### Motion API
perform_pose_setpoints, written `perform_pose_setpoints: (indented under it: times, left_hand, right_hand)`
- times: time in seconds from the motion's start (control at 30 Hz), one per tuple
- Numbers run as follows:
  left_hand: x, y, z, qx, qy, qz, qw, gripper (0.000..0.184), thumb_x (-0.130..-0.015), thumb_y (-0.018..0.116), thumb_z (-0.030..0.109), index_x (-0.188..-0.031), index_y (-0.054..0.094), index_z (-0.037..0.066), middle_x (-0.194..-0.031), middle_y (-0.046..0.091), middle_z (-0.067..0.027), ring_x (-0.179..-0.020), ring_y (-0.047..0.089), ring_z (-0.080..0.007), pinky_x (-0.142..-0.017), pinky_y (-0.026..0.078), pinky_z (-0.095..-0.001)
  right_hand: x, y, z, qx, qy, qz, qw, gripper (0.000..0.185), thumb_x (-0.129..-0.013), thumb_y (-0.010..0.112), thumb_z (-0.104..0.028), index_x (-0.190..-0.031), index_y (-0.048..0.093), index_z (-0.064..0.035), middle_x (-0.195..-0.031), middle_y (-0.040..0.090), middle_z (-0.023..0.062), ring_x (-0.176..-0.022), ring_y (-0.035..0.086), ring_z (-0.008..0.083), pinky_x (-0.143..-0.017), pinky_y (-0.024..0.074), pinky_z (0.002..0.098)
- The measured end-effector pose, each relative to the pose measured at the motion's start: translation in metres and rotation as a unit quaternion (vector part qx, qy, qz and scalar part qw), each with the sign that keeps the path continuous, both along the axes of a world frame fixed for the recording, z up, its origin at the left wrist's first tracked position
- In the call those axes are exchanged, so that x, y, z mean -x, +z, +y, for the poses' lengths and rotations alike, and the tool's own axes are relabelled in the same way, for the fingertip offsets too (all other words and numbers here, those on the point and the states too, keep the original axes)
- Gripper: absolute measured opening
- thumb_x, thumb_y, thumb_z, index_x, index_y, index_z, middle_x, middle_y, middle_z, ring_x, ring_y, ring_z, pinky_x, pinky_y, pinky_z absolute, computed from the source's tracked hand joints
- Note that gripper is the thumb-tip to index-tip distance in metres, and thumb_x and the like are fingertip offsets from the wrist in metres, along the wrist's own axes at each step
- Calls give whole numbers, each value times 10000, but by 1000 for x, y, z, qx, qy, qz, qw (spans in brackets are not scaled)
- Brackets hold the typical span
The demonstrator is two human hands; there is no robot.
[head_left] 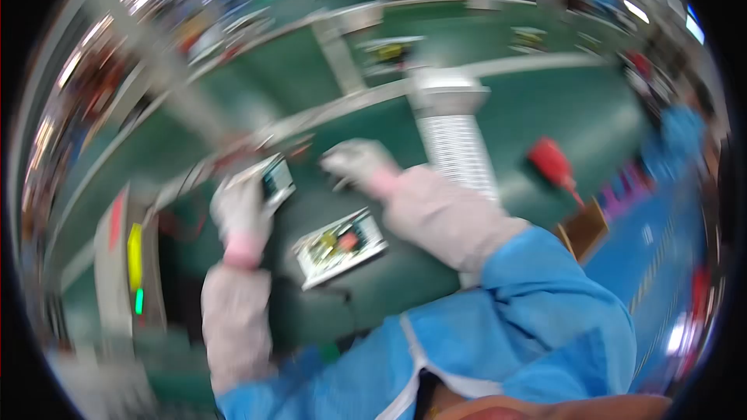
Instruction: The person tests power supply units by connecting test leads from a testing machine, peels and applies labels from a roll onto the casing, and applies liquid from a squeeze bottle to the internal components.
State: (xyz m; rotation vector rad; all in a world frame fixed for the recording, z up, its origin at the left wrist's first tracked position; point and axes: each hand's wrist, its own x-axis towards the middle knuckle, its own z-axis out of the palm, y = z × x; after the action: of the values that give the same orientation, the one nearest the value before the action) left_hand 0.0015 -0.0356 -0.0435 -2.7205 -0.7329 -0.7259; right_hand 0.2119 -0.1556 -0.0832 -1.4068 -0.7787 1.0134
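Observation:
My left hand point(243, 208), in a white glove with a pink cuff, grips the edge of a small white-framed board point(278, 183) with a dark inner face. My gloved right hand point(362, 163) hovers beyond the middle of the bench, its fingers curled together. Something small and dark shows at those fingertips, too blurred to name. Between and nearer than both hands lies a circuit board in a white frame point(341, 249), with yellow and reddish parts on it. It rests slightly turned on the green bench top point(311, 315), touched by neither hand.
A white ribbed strip point(459, 148) runs across the bench right of my right hand. Farther right lie a red handled object point(551, 162) and a cardboard box point(583, 229). At left stands a pale device with yellow and green lights point(135, 257). A person in blue point(677, 144) is at far right.

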Motion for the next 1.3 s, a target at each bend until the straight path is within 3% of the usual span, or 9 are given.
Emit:
perform_pose_setpoints:
  times: [0.03,0.13,0.23,0.43,0.57,0.63,0.73,0.97,1.3]
  left_hand:
    - [3,-2,6,20,-19,-14,1000,465,-748,669,379,-1104,604,87,-1009,658,-109,-885,595,-304,-826,429,-405]
    - [23,36,-25,57,108,-28,992,552,-660,735,269,-1171,563,147,-1050,622,-63,-933,553,-284,-848,393,-399]
    - [50,69,-63,-63,74,-151,984,609,-595,756,242,-1162,557,145,-1087,608,-32,-1011,543,-245,-964,332,-411]
    - [138,154,-158,-153,228,-41,961,562,-605,762,257,-1118,577,119,-1036,602,-63,-948,558,-252,-918,359,-418]
    - [215,188,-214,-169,353,18,920,544,-640,758,259,-1133,581,111,-1023,610,-83,-933,557,-281,-878,383,-414]
    - [255,194,-245,-196,462,60,863,538,-661,754,249,-1149,580,105,-1029,617,-95,-926,568,-291,-875,387,-406]
    - [311,202,-305,-180,541,80,817,552,-672,750,252,-1174,575,104,-1053,626,-101,-935,578,-293,-884,386,-412]
    - [438,190,-407,25,720,63,691,578,-660,753,223,-1200,582,110,-1097,662,-111,-1006,615,-307,-850,468,-372]
    - [498,181,-401,128,728,20,673,636,-687,739,202,-1289,538,148,-1194,635,-77,-1081,593,-306,-924,452,-361]
  right_hand:
    - [-3,-3,1,-28,-24,-2,999,332,-808,647,-225,-1066,645,-15,-919,666,102,-721,618,186,-645,522,285]
    - [-4,-11,4,-66,-54,54,995,339,-833,644,-190,-1112,610,0,-960,653,110,-700,580,138,-638,491,257]
    - [-18,-26,10,-110,-7,36,993,292,-907,594,-185,-1135,589,-3,-943,636,96,-660,533,98,-570,450,203]
    - [-26,-36,16,-131,29,25,991,317,-928,580,-178,-1193,560,-5,-942,628,83,-670,538,90,-571,456,193]
    - [-32,-41,21,-133,47,13,990,337,-926,587,-193,-1208,557,-10,-942,627,69,-696,550,88,-595,466,191]
    - [-32,-40,21,-127,31,1,991,345,-925,590,-206,-1210,558,-13,-951,628,60,-711,552,85,-608,468,191]
    - [-41,-51,30,-129,42,2,991,337,-929,586,-202,-1210,559,-17,-962,629,54,-726,553,82,-613,470,195]
    - [-53,-64,39,-151,67,22,986,309,-937,580,-190,-1200,565,-28,-972,630,46,-721,547,68,-636,469,188]
    - [-48,-59,35,-150,67,9,986,313,-937,580,-190,-1200,558,-21,-986,626,51,-723,545,66,-643,467,189]
